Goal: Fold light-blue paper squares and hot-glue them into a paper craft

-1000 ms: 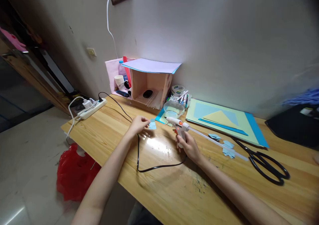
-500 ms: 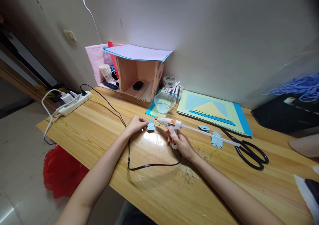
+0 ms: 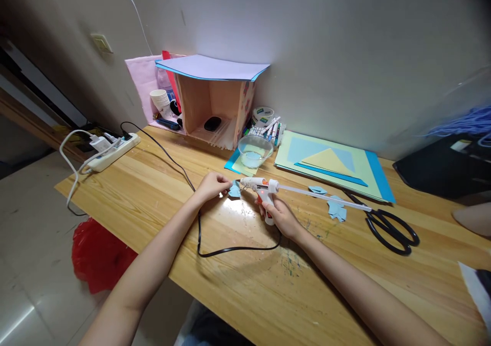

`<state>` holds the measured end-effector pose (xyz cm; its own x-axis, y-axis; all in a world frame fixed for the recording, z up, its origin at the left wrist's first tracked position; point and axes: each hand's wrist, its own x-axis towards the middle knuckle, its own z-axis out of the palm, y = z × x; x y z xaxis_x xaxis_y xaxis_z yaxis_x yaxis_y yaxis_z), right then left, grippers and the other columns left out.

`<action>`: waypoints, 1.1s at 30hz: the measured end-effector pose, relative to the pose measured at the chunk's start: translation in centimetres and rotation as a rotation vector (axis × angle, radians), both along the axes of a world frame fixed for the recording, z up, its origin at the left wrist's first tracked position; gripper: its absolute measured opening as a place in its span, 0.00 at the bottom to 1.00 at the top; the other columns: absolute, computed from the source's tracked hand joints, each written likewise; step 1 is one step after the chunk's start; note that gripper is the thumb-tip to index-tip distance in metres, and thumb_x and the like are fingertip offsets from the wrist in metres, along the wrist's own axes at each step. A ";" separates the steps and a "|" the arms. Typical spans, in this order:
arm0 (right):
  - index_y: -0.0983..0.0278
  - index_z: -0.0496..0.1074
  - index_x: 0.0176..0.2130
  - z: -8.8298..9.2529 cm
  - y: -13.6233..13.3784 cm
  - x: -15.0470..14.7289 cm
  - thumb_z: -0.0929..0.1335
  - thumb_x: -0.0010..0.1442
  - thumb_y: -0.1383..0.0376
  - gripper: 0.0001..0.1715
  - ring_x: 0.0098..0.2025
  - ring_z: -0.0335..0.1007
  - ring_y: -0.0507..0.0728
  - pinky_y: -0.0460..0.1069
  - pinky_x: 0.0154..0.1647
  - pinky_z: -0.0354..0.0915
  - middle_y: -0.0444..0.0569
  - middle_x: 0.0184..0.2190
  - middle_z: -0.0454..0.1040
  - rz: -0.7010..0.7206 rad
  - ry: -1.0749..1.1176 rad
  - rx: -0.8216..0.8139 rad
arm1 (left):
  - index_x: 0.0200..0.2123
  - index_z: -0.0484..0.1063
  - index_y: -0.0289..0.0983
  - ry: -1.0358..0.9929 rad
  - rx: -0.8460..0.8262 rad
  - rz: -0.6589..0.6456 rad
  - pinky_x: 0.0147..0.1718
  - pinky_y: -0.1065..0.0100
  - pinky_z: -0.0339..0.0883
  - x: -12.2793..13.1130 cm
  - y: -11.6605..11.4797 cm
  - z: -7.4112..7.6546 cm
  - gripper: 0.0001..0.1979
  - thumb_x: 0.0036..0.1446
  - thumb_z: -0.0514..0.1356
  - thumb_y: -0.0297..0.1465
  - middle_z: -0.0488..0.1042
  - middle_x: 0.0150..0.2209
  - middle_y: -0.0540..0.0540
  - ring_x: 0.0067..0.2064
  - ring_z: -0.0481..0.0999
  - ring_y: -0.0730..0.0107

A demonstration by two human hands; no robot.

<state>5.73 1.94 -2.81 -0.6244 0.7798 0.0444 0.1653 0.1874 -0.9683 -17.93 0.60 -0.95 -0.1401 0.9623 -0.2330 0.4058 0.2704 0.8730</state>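
Note:
My right hand (image 3: 282, 216) is wrapped round the handle of a white hot glue gun (image 3: 264, 190) with orange parts. A long clear glue stick (image 3: 322, 196) sticks out of its back end. The gun's nozzle points left and reaches a small light-blue paper piece (image 3: 235, 189). My left hand (image 3: 214, 187) pinches the left edge of that piece between thumb and fingertips, just above the table. To the right lie a cut light-blue paper shape (image 3: 337, 209) and a small folded blue paper piece (image 3: 317, 189), beside black-handled scissors (image 3: 392, 231).
A black cord (image 3: 238, 249) loops over the table (image 3: 245, 300) towards a white power strip (image 3: 115, 153). Behind stand an open box (image 3: 213, 100), a clear plastic bowl (image 3: 254, 152) and several markers (image 3: 273, 130). Coloured paper sheets (image 3: 378, 177) are stacked at the right. Another person's arm (image 3: 473, 218) rests at the far right.
The blue paper piece in my left hand has turned and tilted slightly, with the nozzle now right at its upper edge. Both hands keep their grip. The whole view has shifted slightly.

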 end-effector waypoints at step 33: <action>0.63 0.66 0.26 -0.3 0.1 -0.1 0.60 0.58 0.59 0.14 0.25 0.61 0.53 0.48 0.30 0.60 0.45 0.21 0.67 -0.008 -0.024 0.046 | 0.26 0.75 0.31 0.005 0.033 -0.026 0.19 0.75 0.62 0.1 -0.3 -0.2 0.11 0.46 0.59 0.35 0.73 0.22 0.45 0.22 0.70 0.74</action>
<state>5.67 2.03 -3.13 -0.6198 0.7820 0.0655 0.1902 0.2307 -0.9542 -17.88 0.32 -1.12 -0.1164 0.9729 -0.1999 0.4169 0.2306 0.8792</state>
